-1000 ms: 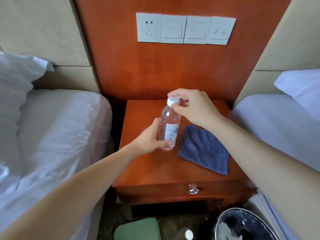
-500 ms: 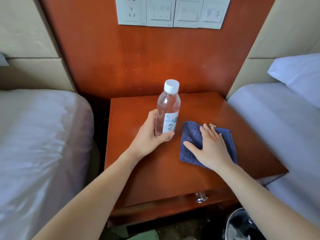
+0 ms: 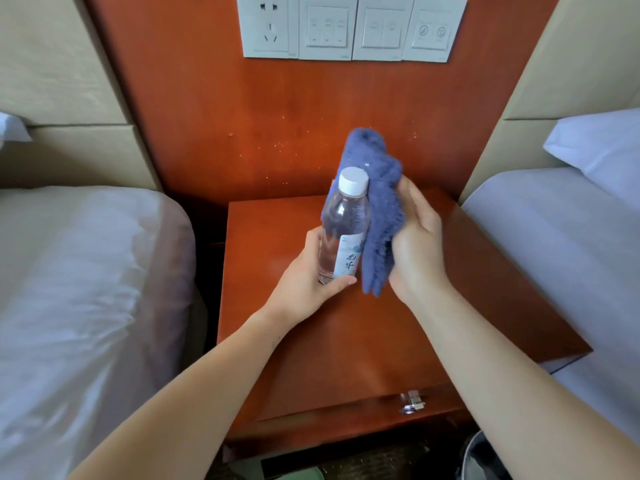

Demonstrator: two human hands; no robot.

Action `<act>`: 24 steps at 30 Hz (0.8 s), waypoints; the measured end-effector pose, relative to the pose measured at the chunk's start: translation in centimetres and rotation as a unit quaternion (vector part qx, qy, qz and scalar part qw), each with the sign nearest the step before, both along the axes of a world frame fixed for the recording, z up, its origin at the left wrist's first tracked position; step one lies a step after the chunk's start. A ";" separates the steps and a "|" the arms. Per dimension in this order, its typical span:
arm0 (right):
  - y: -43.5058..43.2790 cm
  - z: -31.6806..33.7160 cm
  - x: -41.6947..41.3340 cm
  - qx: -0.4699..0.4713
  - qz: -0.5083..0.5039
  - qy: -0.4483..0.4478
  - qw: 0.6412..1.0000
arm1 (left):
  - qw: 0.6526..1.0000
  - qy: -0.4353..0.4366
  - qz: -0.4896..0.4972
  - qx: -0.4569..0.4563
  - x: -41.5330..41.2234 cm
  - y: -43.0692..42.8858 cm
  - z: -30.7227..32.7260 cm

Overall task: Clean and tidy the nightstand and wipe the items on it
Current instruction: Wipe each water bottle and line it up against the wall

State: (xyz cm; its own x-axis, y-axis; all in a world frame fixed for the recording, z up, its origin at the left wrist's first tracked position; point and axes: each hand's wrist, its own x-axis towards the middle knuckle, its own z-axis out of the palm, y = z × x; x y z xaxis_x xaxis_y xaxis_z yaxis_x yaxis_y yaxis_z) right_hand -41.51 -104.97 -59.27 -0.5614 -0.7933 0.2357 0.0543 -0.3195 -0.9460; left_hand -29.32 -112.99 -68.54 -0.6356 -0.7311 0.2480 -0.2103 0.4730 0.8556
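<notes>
Twin-bed hotel room: beds (image 3: 86, 289), nightstand (image 3: 346, 341), switch panel (image 3: 351, 27).

White bed (image 3: 86, 289), pillow (image 3: 602, 147), wall switches (image 3: 353, 27)

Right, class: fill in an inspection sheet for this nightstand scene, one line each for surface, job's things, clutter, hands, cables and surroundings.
Surface: nightstand top, glossy reddish wood; drawer handle at its front.
Job's things: water bottle, capped, tilted, held above the top; blue cloth against its side.
Clutter: nothing seen.
Hands: left hand grips the bottle's lower part; right hand holds the bunched cloth.
Cables: nothing seen; wall socket has nothing plugged in.
Surroundings: bed to the person's left, second bed to the right; bin on the floor.
</notes>
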 end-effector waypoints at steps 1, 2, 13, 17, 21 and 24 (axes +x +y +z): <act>-0.6 0.1 0.3 -0.001 0.020 0.039 0.999 | 1.000 0.003 0.002 -0.008 0.0 0.1 0.0; -1.1 0.0 0.5 0.003 0.042 0.080 0.996 | 1.000 0.006 0.004 -0.018 0.0 0.2 0.1; -1.1 -5.4 -0.8 0.107 0.048 0.196 0.974 | 0.997 -0.031 -0.024 -0.072 0.0 -0.7 -0.9; -0.3 -6.8 -2.3 0.170 0.069 0.216 0.959 | 0.998 -0.016 -0.041 -0.033 0.3 -1.0 -0.4; 0.3 -6.9 -3.0 0.205 0.088 0.247 0.943 | 0.998 -0.004 -0.045 -0.031 0.3 -0.7 -0.2; 0.0 -5.6 -2.2 0.155 0.088 0.192 0.965 | 0.997 0.013 -0.069 -0.028 0.4 -0.6 0.0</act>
